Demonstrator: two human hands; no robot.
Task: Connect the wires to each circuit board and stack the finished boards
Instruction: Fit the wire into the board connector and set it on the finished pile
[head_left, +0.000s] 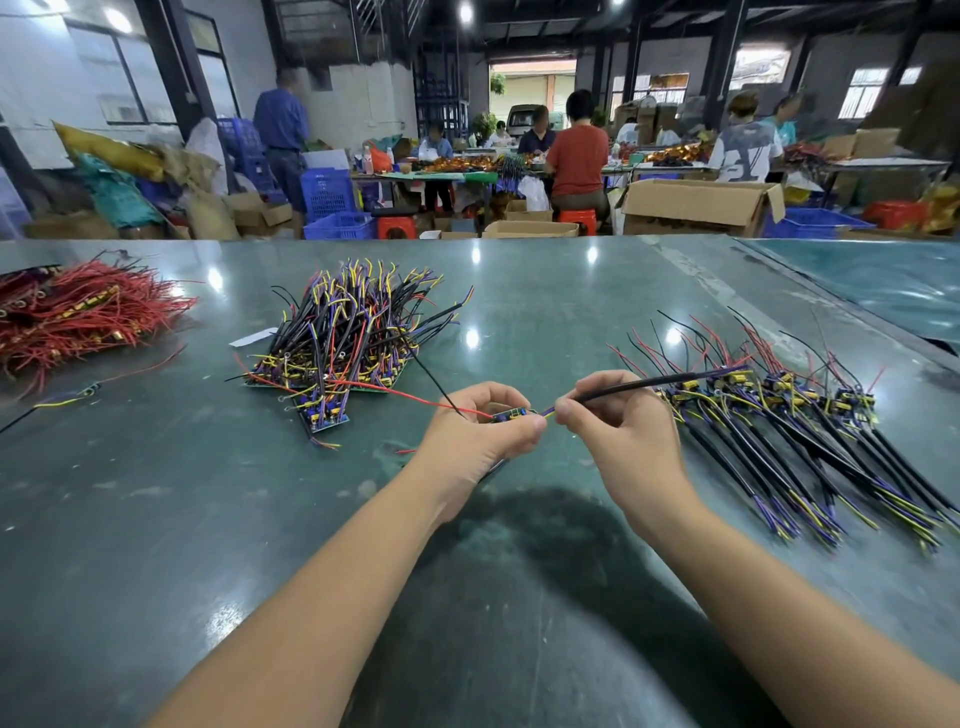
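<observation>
Head view: two bare forearms reach forward over a dark green desk (156, 519).
Left hand (475, 431): its grip is closed around a small circuit board (511, 414), fingers curled over it and thumb along the near edge; the board is held above the desk, near the middle.
Board wires: a red wire (415, 397) and a thin black wire (441, 387) run from the board up and to the left, over the desk.
Right hand (615, 415): its grip pinches a black sheathed cable (649, 383) close to its end; short yellow and purple leads at that end sit just beside the board's right edge. I cannot tell whether they are touching the board.
Right of the hands: a row of boards with long black cables (810, 441) lies fanned on the desk, yellow and purple tips pointing toward the near right.
Left of the hands, farther back: a heap of boards with black, yellow, purple and red wires (353, 332).
Far left: a pile of red wires (78, 312).
Beyond the desk: cardboard boxes (696, 205), blue crates (327, 195), and people seated at other tables.
</observation>
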